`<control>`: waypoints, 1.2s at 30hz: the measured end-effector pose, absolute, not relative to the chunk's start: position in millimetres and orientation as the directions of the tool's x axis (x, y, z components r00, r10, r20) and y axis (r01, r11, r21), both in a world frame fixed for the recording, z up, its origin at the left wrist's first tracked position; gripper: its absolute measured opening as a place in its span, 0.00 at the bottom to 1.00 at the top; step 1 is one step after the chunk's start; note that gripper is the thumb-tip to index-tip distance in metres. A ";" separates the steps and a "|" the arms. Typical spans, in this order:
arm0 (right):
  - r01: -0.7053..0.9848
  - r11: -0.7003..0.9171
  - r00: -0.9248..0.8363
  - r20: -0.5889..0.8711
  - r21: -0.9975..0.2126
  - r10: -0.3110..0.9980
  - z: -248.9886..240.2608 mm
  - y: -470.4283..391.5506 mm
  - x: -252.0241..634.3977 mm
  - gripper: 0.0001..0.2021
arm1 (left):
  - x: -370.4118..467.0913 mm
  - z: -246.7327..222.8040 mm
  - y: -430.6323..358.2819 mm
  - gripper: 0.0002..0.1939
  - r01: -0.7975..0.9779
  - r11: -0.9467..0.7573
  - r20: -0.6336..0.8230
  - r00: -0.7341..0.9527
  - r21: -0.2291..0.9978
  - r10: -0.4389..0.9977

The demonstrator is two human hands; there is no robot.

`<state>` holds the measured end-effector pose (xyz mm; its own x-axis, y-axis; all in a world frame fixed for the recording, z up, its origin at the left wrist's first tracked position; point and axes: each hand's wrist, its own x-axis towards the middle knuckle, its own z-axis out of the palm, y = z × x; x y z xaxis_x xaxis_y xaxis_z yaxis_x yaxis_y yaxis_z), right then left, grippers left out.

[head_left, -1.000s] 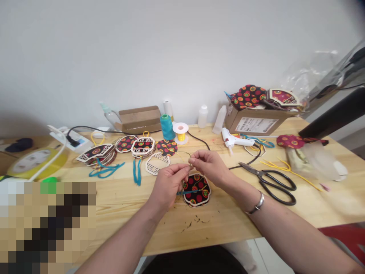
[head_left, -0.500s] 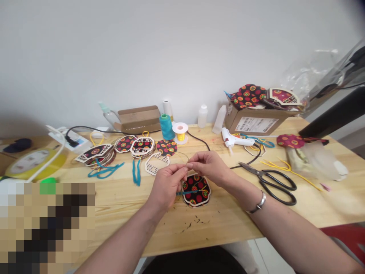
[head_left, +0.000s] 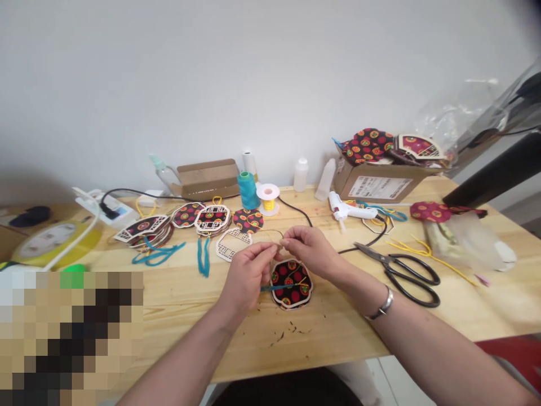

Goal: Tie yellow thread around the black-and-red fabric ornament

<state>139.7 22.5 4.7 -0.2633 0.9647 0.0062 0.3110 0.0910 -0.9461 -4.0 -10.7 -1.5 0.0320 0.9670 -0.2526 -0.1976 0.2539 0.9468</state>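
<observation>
Framed fabric panel (head_left: 291, 296): flat on the worktop (head_left: 190, 332), teal cord (head_left: 279, 288) across it.
Left hand (head_left: 248, 272) and right hand (head_left: 310, 251): just beyond, pinching thin cord (head_left: 278, 232), fingertips close together.
Cord step: apparently fine fingertip work; next move likely calls for steady tension.

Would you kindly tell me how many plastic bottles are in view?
3: a spray bottle left of the open cardboard box, a squeeze bottle right of the white spool, and another squeeze bottle beside the labelled box; others may be hidden.
</observation>
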 end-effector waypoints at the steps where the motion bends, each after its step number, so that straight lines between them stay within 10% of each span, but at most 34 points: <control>1: 0.324 0.105 -0.256 0.020 -0.940 0.966 4.8 23.1 140.3 0.09 | -4.6 -2.9 -10.1 0.12 -0.190 0.249 -0.251 0.011 0.950 0.968; 13: 0.439 0.190 -0.170 0.127 -0.878 0.977 1.8 25.5 144.1 0.08 | -8.4 -1.3 -10.8 0.07 0.249 -0.046 0.058 -0.042 0.967 0.997; 19: 0.058 -0.057 -0.241 -0.070 -0.997 0.968 3.7 25.8 141.9 0.09 | -5.6 -7.6 -13.9 0.05 0.291 -0.076 0.054 0.084 0.954 0.995; 25: -0.237 -0.278 -0.384 -0.173 -0.931 0.907 11.8 19.4 139.3 0.13 | -4.9 -10.5 -12.7 0.06 0.233 -0.071 0.041 0.131 0.970 0.991; 36: -0.113 -0.197 -0.368 -0.143 -0.974 0.919 9.1 20.5 139.1 0.11 | -2.6 -6.2 -13.5 0.10 -0.250 0.074 -0.056 0.078 0.965 0.995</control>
